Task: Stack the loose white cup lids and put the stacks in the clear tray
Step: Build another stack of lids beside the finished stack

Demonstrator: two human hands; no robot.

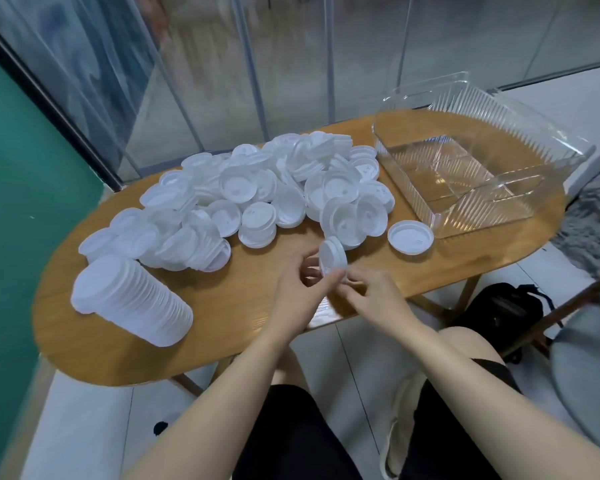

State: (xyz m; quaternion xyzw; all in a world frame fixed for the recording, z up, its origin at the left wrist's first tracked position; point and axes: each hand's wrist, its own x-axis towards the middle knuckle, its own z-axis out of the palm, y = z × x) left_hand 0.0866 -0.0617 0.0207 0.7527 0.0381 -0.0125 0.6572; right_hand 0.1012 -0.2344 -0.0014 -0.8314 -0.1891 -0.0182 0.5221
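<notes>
Two hands hold white cup lids on edge above a wooden table.

Left hand (297, 284) and right hand (371, 294) pinch a few lids (333, 258) together; loose lids (257, 195) lie behind, the clear tray (520, 216) to the right.

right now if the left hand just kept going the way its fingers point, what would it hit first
The left hand points up and right, already pinching the small lid stack. Past that, probably the loose lid pile's near edge, though depth is hard to judge.

White lids (257, 188) heaped, clear tray (482, 216) empty
</notes>
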